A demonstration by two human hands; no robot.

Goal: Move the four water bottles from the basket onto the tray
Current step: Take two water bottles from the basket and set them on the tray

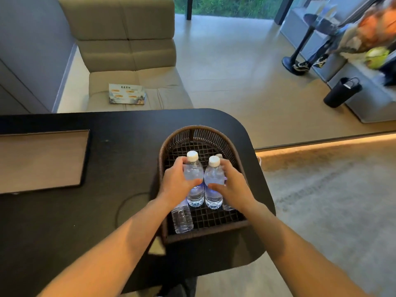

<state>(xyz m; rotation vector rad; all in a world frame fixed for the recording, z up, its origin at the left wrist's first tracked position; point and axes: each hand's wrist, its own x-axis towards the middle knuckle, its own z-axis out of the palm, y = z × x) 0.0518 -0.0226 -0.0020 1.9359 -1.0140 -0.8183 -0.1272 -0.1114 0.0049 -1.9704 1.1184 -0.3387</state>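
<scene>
Nearest the camera, two bare forearms reach forward over the black table into the woven basket that sits at its right end. At the basket's near-left corner a water bottle lies on its side on the mesh floor, its base toward the person and its upper part hidden under the left wrist. Just beyond it the left hand is wrapped around the body of an upright bottle, thumb across the near face and fingers curled round the far-left side, the white cap clear above the hand. Beside it, touching or nearly so, stands a second upright bottle, which the right hand clasps the same way from the right. A fourth bottle is mostly hidden behind the right hand; only its base and a hint of a cap show, so its pose is hard to judge.

All four bottles are thus inside the basket, and none is yet on the tray, which lies flat and bare at the far left of the table, well apart from the basket.

The relation that matters is this: both gripped bottles stand with their long axes vertical, so each should lift straight up past the basket's rim before travelling left. The left hand is the nearer to the tray, so its bottle probably ought to lead, with the right hand crossing behind it.

Farther off are a beige sofa with a leaflet on its seat and a dark bin on the floor.
</scene>
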